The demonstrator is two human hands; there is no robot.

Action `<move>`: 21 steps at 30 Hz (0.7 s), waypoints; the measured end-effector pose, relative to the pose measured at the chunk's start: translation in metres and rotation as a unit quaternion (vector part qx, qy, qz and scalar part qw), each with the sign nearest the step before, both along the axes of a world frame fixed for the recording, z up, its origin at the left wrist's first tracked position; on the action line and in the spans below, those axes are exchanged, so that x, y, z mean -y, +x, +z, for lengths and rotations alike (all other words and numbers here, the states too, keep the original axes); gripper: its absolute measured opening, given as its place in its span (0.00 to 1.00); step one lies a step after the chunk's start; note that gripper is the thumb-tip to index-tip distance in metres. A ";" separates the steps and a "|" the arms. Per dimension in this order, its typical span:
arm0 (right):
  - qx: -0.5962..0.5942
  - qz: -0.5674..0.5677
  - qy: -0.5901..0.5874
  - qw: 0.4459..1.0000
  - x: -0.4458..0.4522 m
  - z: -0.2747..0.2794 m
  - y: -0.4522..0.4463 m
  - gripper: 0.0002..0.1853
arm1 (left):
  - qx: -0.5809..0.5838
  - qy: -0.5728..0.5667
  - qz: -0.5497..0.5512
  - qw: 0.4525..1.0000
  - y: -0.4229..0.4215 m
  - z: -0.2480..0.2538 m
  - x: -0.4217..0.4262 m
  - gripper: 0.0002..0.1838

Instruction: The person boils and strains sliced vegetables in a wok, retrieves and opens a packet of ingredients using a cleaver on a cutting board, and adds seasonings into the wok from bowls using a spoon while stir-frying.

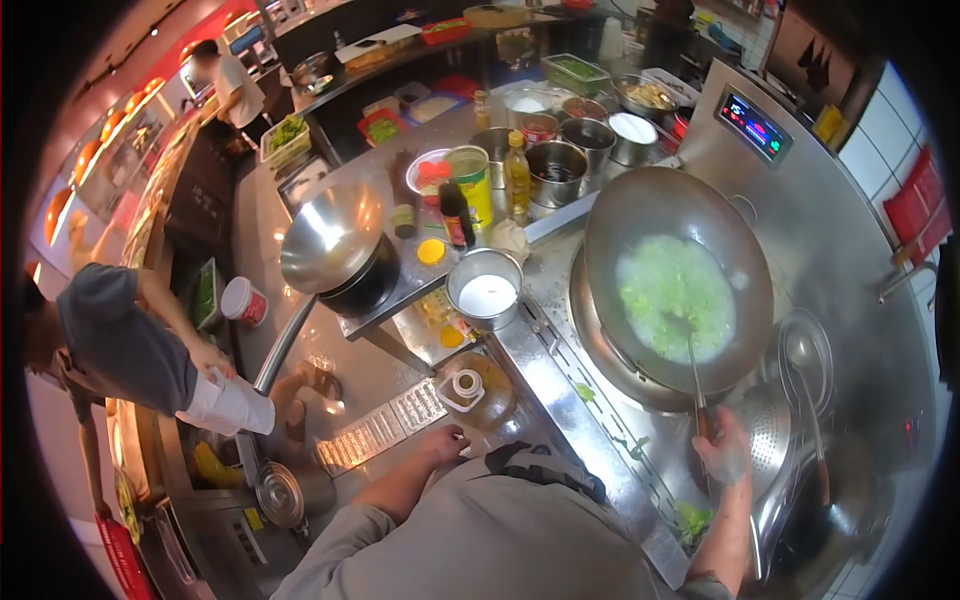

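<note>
A large wok [740,225] on the right holds pale liquid with green vegetables [675,290]. My right hand [725,450] is closed round the wooden handle of a ladle [697,385], whose bowl is down in the liquid. Beside that hand lies a perforated strainer [770,440]. My left hand [447,443] is near my body at the counter's edge, fingers curled; whether anything is in them is too small to tell. Close to it stands an open white plastic jug [462,388].
A pan [333,240], a bowl of white powder [487,290], an oil bottle [517,180] and metal pots [555,172] stand ahead. A wire skimmer [806,350] lies right of the wok. One person [130,340] stands at left, another [232,90] farther back.
</note>
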State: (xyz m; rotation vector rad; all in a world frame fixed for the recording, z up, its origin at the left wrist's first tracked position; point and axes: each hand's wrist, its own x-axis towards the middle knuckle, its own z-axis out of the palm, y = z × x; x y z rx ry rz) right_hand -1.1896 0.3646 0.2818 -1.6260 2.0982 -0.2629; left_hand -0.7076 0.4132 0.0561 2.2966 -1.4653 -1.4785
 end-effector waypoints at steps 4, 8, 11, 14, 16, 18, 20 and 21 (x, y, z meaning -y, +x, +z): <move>-0.171 0.033 -0.051 0.983 0.020 -0.027 -0.022 0.26 | -0.056 -0.003 0.066 0.996 -0.007 -0.022 0.006 0.28; -0.188 -0.001 -0.103 0.977 0.026 -0.036 -0.026 0.27 | 0.007 0.052 0.040 0.998 0.017 -0.025 -0.003 0.27; -0.156 0.051 -0.198 0.966 0.024 -0.058 -0.064 0.27 | 0.055 0.056 0.030 0.996 0.046 -0.024 -0.008 0.26; -0.074 -0.057 -0.130 0.987 0.022 -0.033 -0.078 0.23 | 0.062 0.046 0.056 0.995 0.078 -0.039 -0.015 0.27; -0.097 -0.090 -0.088 0.987 0.028 0.016 -0.071 0.20 | 0.055 0.049 0.075 0.994 0.095 -0.056 -0.018 0.27; -0.222 -0.024 -0.082 0.971 0.037 0.019 -0.101 0.16 | 0.046 0.061 0.096 0.992 0.107 -0.077 -0.019 0.27; -0.287 -0.033 0.032 0.957 0.058 0.009 -0.120 0.14 | 0.038 0.040 0.072 0.996 0.102 -0.065 -0.015 0.27; -0.243 -0.015 0.051 0.969 0.072 0.015 -0.104 0.13 | 0.034 0.029 0.063 0.997 0.100 -0.061 -0.013 0.26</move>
